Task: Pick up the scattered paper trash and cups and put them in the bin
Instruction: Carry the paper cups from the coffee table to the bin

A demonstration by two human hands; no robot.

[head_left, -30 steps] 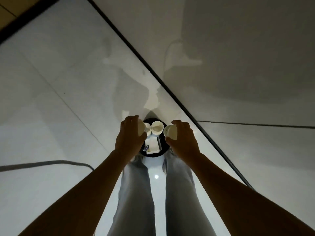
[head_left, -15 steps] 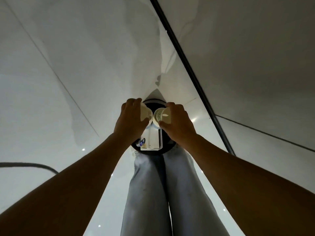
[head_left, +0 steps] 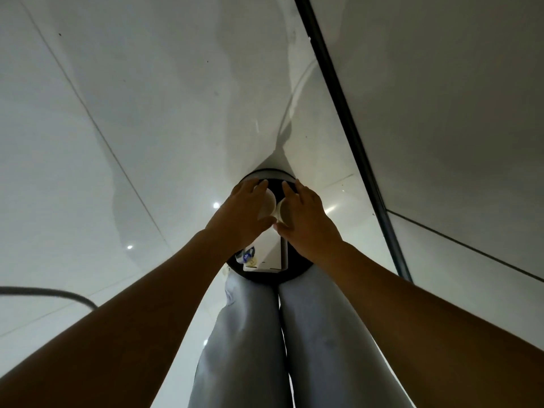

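Observation:
A round black bin (head_left: 297, 273) stands on the floor right in front of my legs. Both hands hover over its mouth. My left hand (head_left: 241, 213) holds a white paper cup (head_left: 267, 205) between thumb and fingers, and my right hand (head_left: 307, 222) holds a second white paper cup (head_left: 283, 212) the same way. The two cups lie sideways with their mouths almost touching. Under the hands, white paper trash (head_left: 269, 248) and a blue-and-white wrapper (head_left: 247, 256) lie inside the bin. The far part of the bin's inside is hidden by my hands.
My legs in light trousers (head_left: 250, 334) stand against the bin's near side. A grey cable (head_left: 44, 290) curves over the glossy white tiles at the left. A black strip (head_left: 338, 98) runs diagonally along the foot of the wall at the right.
The view has tipped further down and closer to the bin. Both hands have moved inward over its mouth, bringing the cups together, and the fingers look straighter than before.

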